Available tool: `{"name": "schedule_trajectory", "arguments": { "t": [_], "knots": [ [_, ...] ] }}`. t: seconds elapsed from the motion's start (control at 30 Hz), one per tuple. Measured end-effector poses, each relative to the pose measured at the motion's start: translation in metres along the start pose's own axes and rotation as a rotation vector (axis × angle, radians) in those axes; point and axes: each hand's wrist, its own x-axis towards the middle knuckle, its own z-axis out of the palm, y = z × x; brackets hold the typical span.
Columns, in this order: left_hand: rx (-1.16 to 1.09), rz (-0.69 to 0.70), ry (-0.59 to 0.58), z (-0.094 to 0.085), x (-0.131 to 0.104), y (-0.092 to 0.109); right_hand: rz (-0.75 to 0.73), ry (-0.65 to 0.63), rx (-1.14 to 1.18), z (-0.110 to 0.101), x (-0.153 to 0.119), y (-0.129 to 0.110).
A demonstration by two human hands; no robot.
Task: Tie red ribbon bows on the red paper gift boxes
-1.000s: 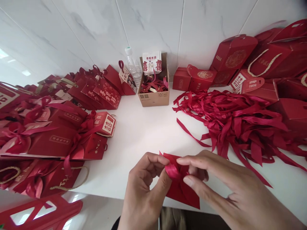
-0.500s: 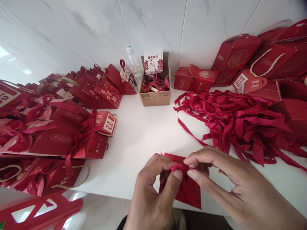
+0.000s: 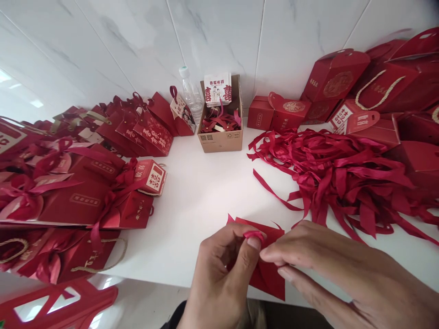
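Between the thumb and index finger of my left hand (image 3: 228, 269) a loop of red ribbon (image 3: 254, 236) is pinched. Beneath both hands lies a flat red paper box (image 3: 272, 279), tilted on the white table near its front edge. My right hand (image 3: 318, 265) has its fingers drawn in, with the index fingertip right beside the loop and the thumb a little below. Whatever those fingers grip is hidden. Ribbon tails stick out past the top of the box, one on each side.
A large heap of red ribbons (image 3: 338, 169) spreads across the right. Finished-looking red gift boxes with bows (image 3: 82, 196) crowd the left. At the back stand a cardboard box (image 3: 221, 142), a clear plastic bottle (image 3: 192, 96) and more red boxes (image 3: 338, 75). A red plastic stool (image 3: 78, 301) is below left.
My right hand has shifted slightly down, its index fingertip now under the ribbon loop. The left hand keeps its pinch, and the loop shows rounder above the thumb.
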Motion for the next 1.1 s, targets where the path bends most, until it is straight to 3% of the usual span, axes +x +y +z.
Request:
{"name": "schedule_trajectory", "arguments": {
  "t": [0.13,0.43,0.7,0.87,1.1],
  "knots": [
    [-0.004,0.01,-0.077,0.005,0.004,0.0,0.006,-0.047,0.067,-0.003,0.011,-0.001],
    [0.192,0.002,-0.093,0.006,-0.002,0.005,0.066,0.057,0.081,0.001,0.025,0.002],
    [0.145,-0.114,-0.118,-0.006,0.009,-0.003,0.139,0.173,0.038,0.001,0.027,0.009],
    [0.176,-0.095,-0.155,-0.006,0.009,0.004,0.156,0.19,0.092,0.007,0.028,0.009],
    [0.148,-0.098,-0.081,-0.008,0.014,0.009,0.218,0.251,0.078,0.011,0.019,0.006]
  ]
}}
